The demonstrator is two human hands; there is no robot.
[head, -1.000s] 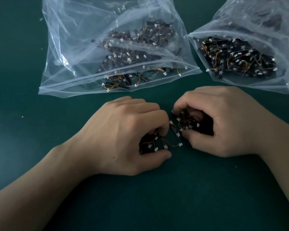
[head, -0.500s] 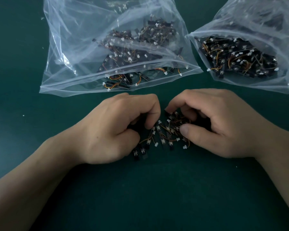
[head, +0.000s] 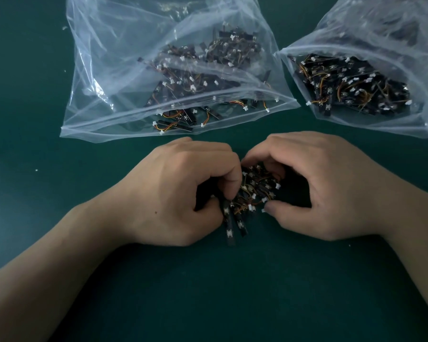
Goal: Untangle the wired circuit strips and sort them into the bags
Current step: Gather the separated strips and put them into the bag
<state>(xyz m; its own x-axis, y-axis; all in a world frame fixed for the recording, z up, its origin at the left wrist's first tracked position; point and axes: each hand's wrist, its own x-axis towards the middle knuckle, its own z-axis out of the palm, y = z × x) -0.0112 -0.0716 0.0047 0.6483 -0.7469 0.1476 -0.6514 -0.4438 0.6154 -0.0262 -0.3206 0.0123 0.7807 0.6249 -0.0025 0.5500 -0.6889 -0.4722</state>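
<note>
On the dark green desk (head: pixel 232 292), toward the far left: a clear zip bag (head: pixel 104 70), lying flat, mouth toward the near edge, loosely filled with black circuit strips (head: pixel 195 77) trailing orange wires and white connectors (head: pixel 245 108). Just nearer, at mid-desk: left grip (head: pixel 183 191), clenched on one side of a tangled bunch of wired strips (head: pixel 255 191), fingers curled down over it, two black strip ends (head: pixel 229 230) poking out beneath toward the near edge. Against the same bunch from the other side: right grip (head: pixel 331 186), grasping it with curled fingers, thumb tip at its near side. Toward the far right corner: a second clear bag (head: pixel 381 23), packed more densely with strips (head: pixel 351 87).
</note>
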